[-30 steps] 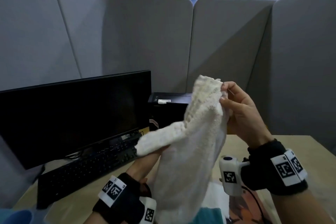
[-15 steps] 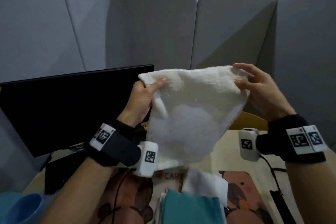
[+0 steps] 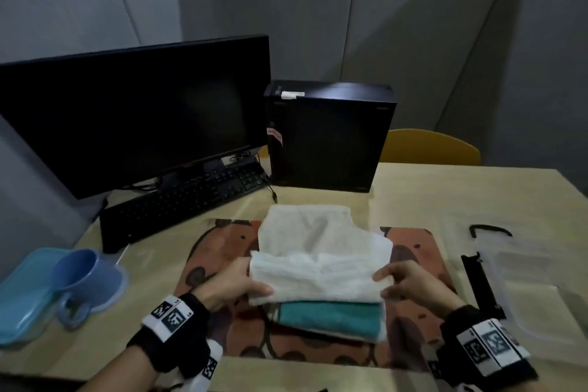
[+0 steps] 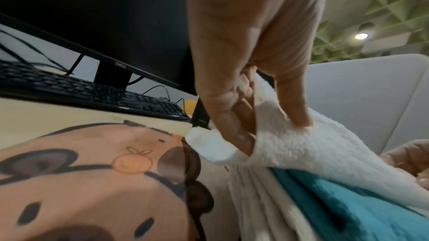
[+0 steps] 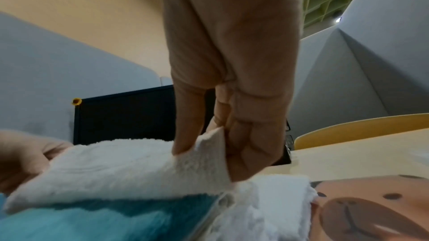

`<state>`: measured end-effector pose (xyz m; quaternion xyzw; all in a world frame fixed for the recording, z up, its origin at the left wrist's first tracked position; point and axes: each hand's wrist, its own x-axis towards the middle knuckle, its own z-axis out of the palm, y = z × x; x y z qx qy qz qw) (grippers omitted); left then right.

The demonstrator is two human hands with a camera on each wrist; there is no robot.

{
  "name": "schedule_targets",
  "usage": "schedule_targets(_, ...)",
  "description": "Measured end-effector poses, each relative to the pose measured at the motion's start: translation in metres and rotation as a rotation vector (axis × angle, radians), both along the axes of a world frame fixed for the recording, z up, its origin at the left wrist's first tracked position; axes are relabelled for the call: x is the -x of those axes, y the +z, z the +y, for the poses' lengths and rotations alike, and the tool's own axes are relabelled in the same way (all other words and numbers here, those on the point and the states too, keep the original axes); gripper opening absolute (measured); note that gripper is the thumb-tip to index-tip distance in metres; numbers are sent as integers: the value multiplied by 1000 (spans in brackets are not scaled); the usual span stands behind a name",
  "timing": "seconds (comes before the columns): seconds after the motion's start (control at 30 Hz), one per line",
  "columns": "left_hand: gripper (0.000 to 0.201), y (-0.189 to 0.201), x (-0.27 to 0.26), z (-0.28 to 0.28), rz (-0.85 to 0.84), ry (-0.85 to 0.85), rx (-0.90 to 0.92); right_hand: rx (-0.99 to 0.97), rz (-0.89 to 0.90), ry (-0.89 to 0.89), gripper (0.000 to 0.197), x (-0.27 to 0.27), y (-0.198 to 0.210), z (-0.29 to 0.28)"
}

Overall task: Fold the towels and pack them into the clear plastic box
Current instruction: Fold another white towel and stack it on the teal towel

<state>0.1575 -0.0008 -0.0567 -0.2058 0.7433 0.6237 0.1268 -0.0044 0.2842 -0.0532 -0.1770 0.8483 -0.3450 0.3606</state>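
Note:
A white towel [image 3: 318, 248] lies spread on the cartoon mat [image 3: 219, 251], its near edge lifted over a folded teal towel [image 3: 331, 317] that rests on other white towels. My left hand [image 3: 251, 285] pinches the towel's near left corner; in the left wrist view the left hand [image 4: 274, 134] has its thumb on top and fingers under the white towel [image 4: 325, 153]. My right hand [image 3: 386, 283] pinches the near right corner, as the right wrist view shows of the right hand [image 5: 206, 147] on the white towel [image 5: 139, 168]. The clear plastic box [image 3: 534, 293] sits at the right.
A black monitor [image 3: 133, 111], keyboard [image 3: 178, 204] and computer case [image 3: 327, 137] stand at the back. A blue cup [image 3: 79, 277] lies on a blue lid [image 3: 22, 293] at the left. A yellow chair back [image 3: 429, 146] shows behind the table.
Both hands have come down from chest height with the white towel. It hung spread between them; now most of it lies on the mat and the stack.

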Motion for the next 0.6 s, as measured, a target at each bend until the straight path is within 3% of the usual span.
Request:
schedule_targets(0.2, 96, 11, -4, 10, 71, 64, 9, -79, 130, 97, 30, 2, 16, 11)
schedule_targets(0.3, 93, 12, -10, 12, 49, 38, 7, -124, 186, 189, 32, 2, 23, 14)
schedule_targets(0.37, 71, 15, -15, 17, -5, -56, 132, -132, 218, 243, 34, 1, 28, 12)
schedule_targets(0.43, 55, 24, -14, 19, 57, 4, 222, -29, 226, 230, 37, 2, 35, 7)
schedule_targets(0.53, 69, 36, -1, 12, 257, 290, 57, 182, 244, 66, 44, 12, 51, -4)
schedule_targets(0.6, 82, 37, 5, 10, 306, 329, -4, 255, 272, 7, 49, 16, 58, -10)
